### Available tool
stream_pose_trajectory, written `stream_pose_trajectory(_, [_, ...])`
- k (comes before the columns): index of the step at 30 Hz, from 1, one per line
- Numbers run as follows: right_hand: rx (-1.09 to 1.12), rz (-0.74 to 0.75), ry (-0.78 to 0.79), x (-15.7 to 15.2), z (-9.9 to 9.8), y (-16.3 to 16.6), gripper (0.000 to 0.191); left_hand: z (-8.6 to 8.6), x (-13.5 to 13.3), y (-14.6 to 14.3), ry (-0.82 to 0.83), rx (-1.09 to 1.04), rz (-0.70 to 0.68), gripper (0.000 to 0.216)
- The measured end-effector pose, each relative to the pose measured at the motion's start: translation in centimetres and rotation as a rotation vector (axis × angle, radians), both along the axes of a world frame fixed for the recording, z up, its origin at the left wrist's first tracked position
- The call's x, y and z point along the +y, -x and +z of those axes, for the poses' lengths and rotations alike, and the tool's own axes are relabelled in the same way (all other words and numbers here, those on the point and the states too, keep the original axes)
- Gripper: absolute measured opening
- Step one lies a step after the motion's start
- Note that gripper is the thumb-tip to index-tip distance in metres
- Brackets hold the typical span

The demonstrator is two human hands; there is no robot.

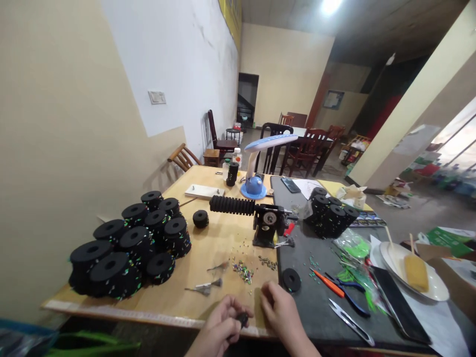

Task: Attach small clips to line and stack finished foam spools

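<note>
I sit at a long wooden table set against the wall on the left, with a big room opening far beyond it. A dark mat covers the table's right part. The heap of black spools at near left reaches almost to the near edge. A smaller heap sits far right on the mat. Between them stands the winder, its ribbed rod pointing left, leaving bare wood in front of me strewn with beads. A lone black disc lies just past my right hand. My left hand is closed round a small black piece at the near table edge, pinched in the fingertips; its shape is too small to make out. My right hand is half curled just beside it; I cannot tell whether it grips anything. The bottom of the view cuts off both wrists.
</note>
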State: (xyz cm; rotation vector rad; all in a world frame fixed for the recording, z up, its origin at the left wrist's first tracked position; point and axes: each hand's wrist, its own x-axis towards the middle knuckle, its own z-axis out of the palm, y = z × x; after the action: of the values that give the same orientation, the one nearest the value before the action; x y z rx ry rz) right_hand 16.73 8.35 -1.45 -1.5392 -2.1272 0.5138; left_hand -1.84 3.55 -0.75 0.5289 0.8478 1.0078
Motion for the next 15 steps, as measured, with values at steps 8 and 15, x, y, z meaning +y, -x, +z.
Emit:
stream_pose_trajectory(8, [-0.095,0.097,0.054,1.1,1.1,1.4,0.015,0.3,-0.4,1.7,-0.021,-0.045,0.003,0.027])
stream_pose_trajectory(15, [-0.166,0.082,0.089,1.2,1.2,2.3,0.013,0.5,-0.3,1.7,-0.029,-0.064,0.004,0.026])
